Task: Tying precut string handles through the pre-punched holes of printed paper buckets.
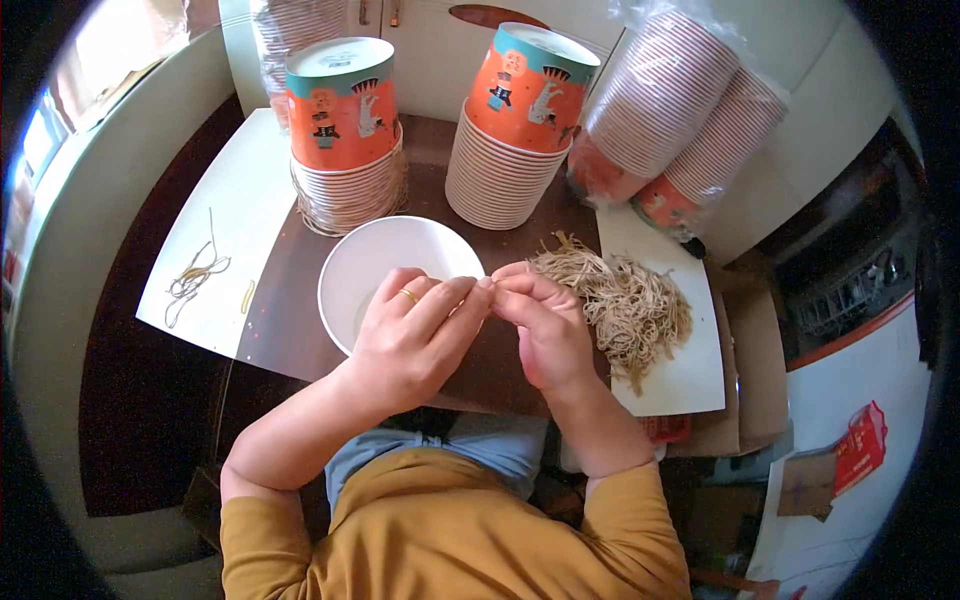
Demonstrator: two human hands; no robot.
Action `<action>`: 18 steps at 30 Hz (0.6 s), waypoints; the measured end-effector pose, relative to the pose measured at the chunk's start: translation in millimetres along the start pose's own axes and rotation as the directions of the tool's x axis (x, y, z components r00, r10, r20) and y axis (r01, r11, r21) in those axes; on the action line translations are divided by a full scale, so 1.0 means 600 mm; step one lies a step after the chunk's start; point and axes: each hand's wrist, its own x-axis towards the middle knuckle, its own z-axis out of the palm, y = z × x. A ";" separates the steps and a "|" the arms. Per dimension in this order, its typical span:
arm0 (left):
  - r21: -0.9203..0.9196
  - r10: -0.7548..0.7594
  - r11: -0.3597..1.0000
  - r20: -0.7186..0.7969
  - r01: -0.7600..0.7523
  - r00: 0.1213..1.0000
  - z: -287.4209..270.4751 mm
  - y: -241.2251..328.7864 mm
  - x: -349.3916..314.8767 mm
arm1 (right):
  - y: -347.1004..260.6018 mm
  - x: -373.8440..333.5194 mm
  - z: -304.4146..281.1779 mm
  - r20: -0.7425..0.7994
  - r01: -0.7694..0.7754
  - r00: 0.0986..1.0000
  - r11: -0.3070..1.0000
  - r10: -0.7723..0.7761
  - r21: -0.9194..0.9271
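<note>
A white round paper tub (345, 275) stands on the dark table, its mouth facing up. Over its right rim my two hands meet, fingertips to fingertips. My left hand (415, 330), with a gold ring, covers the tub's near right side, its fingers pinched together. Opposite it, my right hand (550, 325) pinches with thumb and forefinger just outside the rim. Whatever lies between the fingertips is too small or hidden to name. A tangled pile of beige cords (630, 305) lies beyond my right hand.
Two stacks of nested orange-and-teal tubs, left (342, 115) and right (530, 90), stand upside down behind. Plastic-wrapped stacks (660, 105) lean at back right. Loose cords (197, 280) and a yellow strip (248, 297) lie on the left white board (225, 205). A cardboard box (757, 360) sits right.
</note>
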 end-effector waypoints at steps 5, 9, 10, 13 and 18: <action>-0.268 -0.281 0.924 0.014 0.274 0.960 -0.024 -0.012 -0.005 | -0.045 0.001 -0.013 0.243 0.375 0.926 0.612 -0.290 -0.697; -0.501 -0.540 0.679 0.154 0.537 0.827 -0.049 -0.009 0.006 | -0.065 0.003 0.027 0.477 0.641 0.678 0.131 -0.560 -0.756; -0.540 -0.558 0.632 0.182 0.556 0.810 -0.051 -0.011 0.010 | -0.061 0.008 0.034 0.509 0.680 0.685 0.205 -0.522 -0.704; -0.610 -0.596 0.535 0.217 0.584 0.773 -0.063 -0.030 0.007 | -0.033 0.025 0.054 0.441 0.543 0.838 0.582 -0.322 -0.606; -0.605 -0.665 0.442 0.275 0.662 0.695 -0.121 -0.045 0.041 | -0.072 0.081 0.097 0.643 0.841 0.523 0.217 -0.560 -0.495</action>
